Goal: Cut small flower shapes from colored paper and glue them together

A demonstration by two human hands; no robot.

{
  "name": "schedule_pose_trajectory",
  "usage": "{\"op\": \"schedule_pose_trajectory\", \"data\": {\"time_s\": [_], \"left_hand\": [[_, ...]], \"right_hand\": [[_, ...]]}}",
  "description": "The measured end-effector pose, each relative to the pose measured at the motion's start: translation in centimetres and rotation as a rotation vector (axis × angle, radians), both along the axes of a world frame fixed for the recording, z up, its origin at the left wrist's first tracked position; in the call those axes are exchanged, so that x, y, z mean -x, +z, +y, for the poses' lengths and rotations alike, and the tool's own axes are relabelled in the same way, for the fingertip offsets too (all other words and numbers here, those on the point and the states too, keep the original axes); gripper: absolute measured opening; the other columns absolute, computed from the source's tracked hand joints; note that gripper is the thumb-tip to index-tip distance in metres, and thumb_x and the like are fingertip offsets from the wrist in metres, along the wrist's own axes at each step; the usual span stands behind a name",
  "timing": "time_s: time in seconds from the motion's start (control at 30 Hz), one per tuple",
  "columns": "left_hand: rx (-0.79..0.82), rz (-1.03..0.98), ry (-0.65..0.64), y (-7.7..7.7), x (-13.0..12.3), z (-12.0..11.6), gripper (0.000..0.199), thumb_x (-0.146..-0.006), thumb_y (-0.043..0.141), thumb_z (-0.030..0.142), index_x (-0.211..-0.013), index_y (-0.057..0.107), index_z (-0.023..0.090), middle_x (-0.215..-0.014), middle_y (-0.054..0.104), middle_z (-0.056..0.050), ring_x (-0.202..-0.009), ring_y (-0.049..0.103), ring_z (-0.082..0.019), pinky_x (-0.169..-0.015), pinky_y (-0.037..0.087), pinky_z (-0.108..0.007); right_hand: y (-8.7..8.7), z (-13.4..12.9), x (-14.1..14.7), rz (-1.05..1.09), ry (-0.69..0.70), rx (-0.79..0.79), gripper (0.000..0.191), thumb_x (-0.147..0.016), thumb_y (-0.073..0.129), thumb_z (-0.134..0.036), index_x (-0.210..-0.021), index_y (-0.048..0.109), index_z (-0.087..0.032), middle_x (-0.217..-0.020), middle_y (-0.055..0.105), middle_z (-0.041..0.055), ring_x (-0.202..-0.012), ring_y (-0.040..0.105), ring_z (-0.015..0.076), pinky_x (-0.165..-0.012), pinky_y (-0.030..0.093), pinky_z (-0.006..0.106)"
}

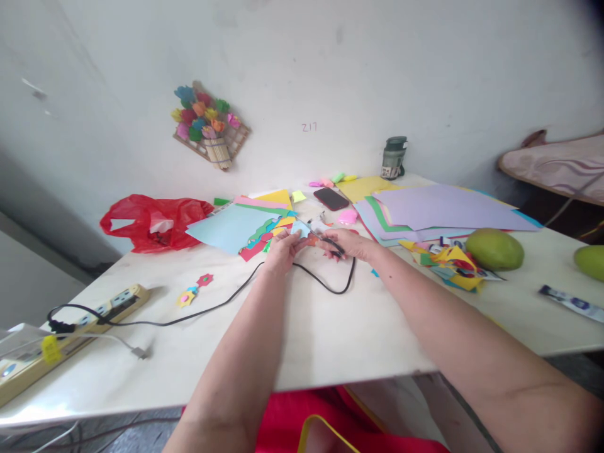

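Observation:
My left hand (282, 250) pinches a small piece of light blue paper (300, 228) above the table. My right hand (349, 244) is closed around black-handled scissors (334, 247), whose blades point left toward the paper. The two hands are close together. Coloured paper strips and cut shapes (267, 238) lie just left of my left hand. A black cord (325, 290) loops under my hands, and where it ends is hidden behind my right hand. Paper flowers (187, 296) lie to the left on the white table (226, 358).
A power strip (113, 305) sits at the left edge. A red plastic bag (141, 220) and paper sheets (226, 228) are at the back left. Behind are a phone (331, 198) and a bottle (394, 157). Lilac sheets (448, 207), paper scraps (453, 267) and a green mango (494, 249) are right.

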State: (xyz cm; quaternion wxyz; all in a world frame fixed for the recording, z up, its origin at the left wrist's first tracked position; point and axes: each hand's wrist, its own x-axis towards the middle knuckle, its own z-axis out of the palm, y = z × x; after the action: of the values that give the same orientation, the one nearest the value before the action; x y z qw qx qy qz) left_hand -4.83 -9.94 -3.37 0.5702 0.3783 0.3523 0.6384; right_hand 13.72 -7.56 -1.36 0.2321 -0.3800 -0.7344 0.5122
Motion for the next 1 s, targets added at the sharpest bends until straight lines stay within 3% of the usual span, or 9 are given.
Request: {"op": "schedule_pose_trajectory", "data": {"time_s": [0.7, 1.0], "left_hand": [[0.024, -0.008, 0.023, -0.02, 0.04, 0.09, 0.012, -0.07, 0.071, 0.015, -0.079, 0.064, 0.011, -0.082, 0.07, -0.007, -0.076, 0.07, -0.017, -0.084, 0.055, -0.033], [0.011, 0.044, 0.017, -0.02, -0.02, -0.01, 0.021, -0.067, 0.076, 0.022, -0.082, 0.066, 0.01, -0.08, 0.07, -0.006, -0.076, 0.069, -0.017, -0.081, 0.055, -0.032]], "right_hand": [[-0.43, 0.31, -0.06, 0.036, 0.006, 0.027, 0.018, -0.084, 0.059, -0.029, -0.075, 0.048, -0.017, -0.052, 0.058, -0.0036, -0.035, 0.05, 0.0057, -0.03, 0.027, 0.015], [-0.42, 0.14, -0.03, -0.006, 0.024, -0.022, 0.02, -0.082, 0.064, -0.03, -0.08, 0.05, -0.017, -0.054, 0.058, -0.0042, -0.037, 0.05, 0.0052, -0.03, 0.027, 0.014]]}}
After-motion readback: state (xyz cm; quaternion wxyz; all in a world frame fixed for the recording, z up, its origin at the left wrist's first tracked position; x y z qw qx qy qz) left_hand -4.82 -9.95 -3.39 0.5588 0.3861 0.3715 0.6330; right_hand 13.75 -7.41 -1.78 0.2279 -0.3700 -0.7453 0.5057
